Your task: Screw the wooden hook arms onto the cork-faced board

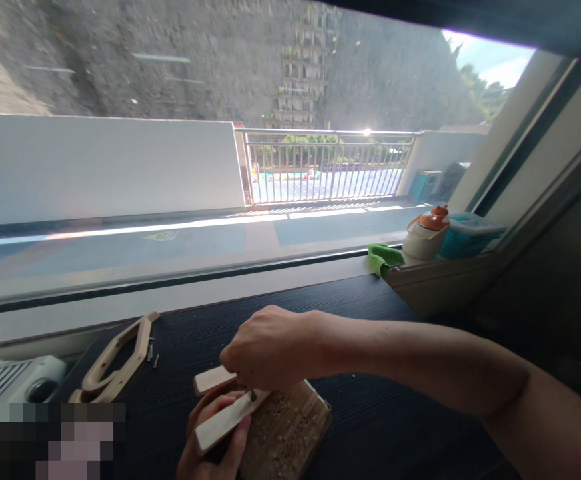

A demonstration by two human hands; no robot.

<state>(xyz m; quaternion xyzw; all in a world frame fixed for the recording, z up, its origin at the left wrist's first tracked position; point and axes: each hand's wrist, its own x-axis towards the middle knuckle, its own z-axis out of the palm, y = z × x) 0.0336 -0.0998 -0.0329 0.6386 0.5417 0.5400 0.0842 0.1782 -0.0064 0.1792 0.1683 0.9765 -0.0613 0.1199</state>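
1. Head view: dark tabletop (350,303) under a wide window (240,160).
2. Left hand (213,469) clamps a pale wooden piece (224,422), near centre; right hand (275,347) curls over it, grip hidden.
3. Floor marking (163,236) outside, too blurred to read!

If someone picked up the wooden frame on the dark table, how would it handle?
The wooden frame is probably stiff, given its thick bars; likely light for its size, with its open middle; and seems unlikely to roll, given its angular corners.
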